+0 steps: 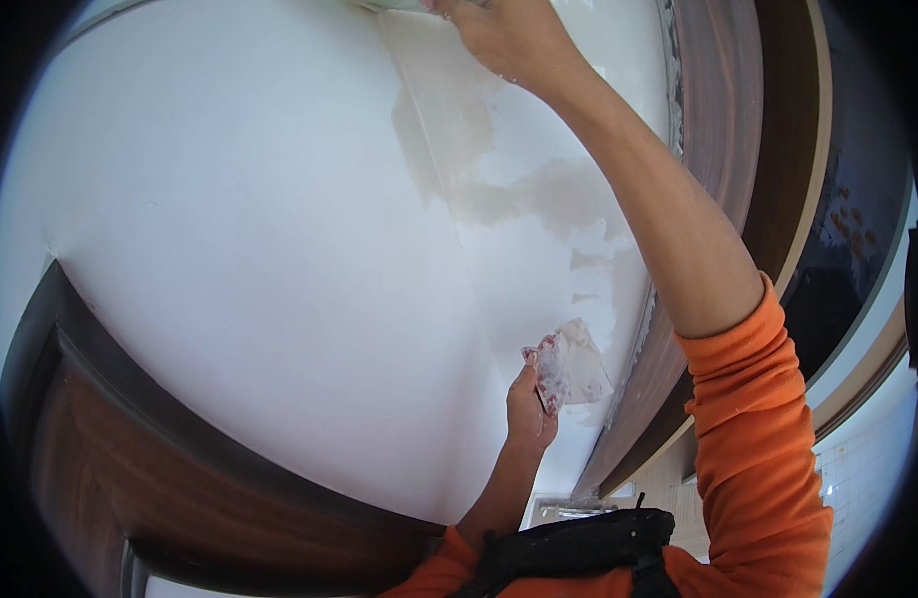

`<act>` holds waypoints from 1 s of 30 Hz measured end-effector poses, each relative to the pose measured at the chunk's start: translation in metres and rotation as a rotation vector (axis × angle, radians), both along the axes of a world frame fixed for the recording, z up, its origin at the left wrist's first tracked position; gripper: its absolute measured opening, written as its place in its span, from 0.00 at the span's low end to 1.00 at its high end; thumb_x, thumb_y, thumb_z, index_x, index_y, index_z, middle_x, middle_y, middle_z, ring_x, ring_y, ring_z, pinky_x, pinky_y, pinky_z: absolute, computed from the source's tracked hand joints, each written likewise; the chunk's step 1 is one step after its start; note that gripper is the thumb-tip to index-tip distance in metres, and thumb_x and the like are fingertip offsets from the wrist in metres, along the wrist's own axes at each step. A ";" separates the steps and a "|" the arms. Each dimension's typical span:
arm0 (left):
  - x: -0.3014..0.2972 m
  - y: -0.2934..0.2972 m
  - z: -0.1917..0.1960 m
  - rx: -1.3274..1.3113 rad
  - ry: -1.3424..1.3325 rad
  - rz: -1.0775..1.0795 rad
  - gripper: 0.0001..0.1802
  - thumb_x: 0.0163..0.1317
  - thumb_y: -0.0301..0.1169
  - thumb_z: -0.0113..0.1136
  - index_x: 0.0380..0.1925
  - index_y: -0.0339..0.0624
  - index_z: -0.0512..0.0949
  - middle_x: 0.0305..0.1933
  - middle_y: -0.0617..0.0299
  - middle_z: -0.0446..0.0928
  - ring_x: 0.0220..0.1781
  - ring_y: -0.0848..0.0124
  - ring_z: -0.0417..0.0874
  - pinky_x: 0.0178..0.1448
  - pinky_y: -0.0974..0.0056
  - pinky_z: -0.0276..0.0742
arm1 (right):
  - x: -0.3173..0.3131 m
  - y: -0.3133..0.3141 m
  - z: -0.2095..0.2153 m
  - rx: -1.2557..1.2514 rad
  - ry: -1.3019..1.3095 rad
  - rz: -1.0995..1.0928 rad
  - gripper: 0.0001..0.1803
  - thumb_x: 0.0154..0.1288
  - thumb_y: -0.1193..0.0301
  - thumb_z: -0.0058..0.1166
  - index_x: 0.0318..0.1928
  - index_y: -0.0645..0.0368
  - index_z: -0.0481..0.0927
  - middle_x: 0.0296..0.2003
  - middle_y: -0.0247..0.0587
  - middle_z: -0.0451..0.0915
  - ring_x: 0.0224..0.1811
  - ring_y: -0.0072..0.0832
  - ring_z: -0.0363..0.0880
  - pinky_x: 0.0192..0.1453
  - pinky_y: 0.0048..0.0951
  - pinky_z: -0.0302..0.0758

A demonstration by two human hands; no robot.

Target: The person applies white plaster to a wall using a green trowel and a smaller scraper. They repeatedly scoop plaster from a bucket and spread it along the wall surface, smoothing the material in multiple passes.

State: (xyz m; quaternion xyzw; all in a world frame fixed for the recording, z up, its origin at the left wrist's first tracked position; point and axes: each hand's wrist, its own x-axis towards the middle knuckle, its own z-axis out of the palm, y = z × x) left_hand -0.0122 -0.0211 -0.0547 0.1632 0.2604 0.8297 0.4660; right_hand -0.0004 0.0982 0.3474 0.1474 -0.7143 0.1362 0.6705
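My left hand is closed around a putty knife, a flat broad tool caked in whitish filler with reddish patches. It stands low in front of the white wall. My right hand reaches up to the top edge of the picture, its fingers bent and partly cut off. At its fingertips shows a sliver of something pale green, too little to name. Below that hand, damp-looking beige patches of filler lie along a thin seam in the wall. Smaller smears run down toward the putty knife.
A brown wood-grain frame with a rough, filler-smeared edge borders the wall on the right. At lower left is a dark brown door frame. A black bag is strapped across my body. Dark glossy panels stand farther right.
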 end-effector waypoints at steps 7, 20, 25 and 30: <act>-0.001 -0.001 -0.002 -0.018 0.020 -0.013 0.26 0.81 0.42 0.44 0.67 0.33 0.70 0.66 0.54 0.77 0.67 0.63 0.77 0.74 0.56 0.69 | -0.029 -0.037 -0.119 -0.087 -0.095 -0.155 0.26 0.56 0.82 0.62 0.56 0.49 0.87 0.44 0.53 0.86 0.45 0.50 0.83 0.52 0.42 0.81; 0.002 -0.007 0.014 -0.047 0.003 -0.024 0.27 0.81 0.42 0.43 0.69 0.34 0.69 0.67 0.54 0.76 0.68 0.62 0.77 0.74 0.57 0.68 | -0.002 -0.001 -0.005 -0.003 0.068 -0.153 0.16 0.70 0.74 0.60 0.58 0.56 0.85 0.43 0.52 0.88 0.43 0.47 0.87 0.53 0.38 0.81; 0.003 -0.009 0.013 0.000 0.017 -0.029 0.27 0.81 0.43 0.44 0.69 0.34 0.69 0.67 0.54 0.76 0.68 0.63 0.77 0.74 0.56 0.69 | -0.015 -0.010 -0.026 0.001 -0.078 -0.052 0.16 0.69 0.76 0.55 0.54 0.63 0.85 0.47 0.58 0.87 0.49 0.51 0.86 0.53 0.41 0.81; 0.000 -0.009 0.011 -0.044 -0.008 -0.044 0.25 0.80 0.42 0.47 0.67 0.35 0.71 0.66 0.55 0.77 0.67 0.63 0.78 0.74 0.57 0.69 | -0.020 -0.020 -0.120 -0.019 -0.174 -0.058 0.25 0.58 0.81 0.64 0.57 0.49 0.86 0.49 0.51 0.85 0.51 0.50 0.83 0.55 0.42 0.80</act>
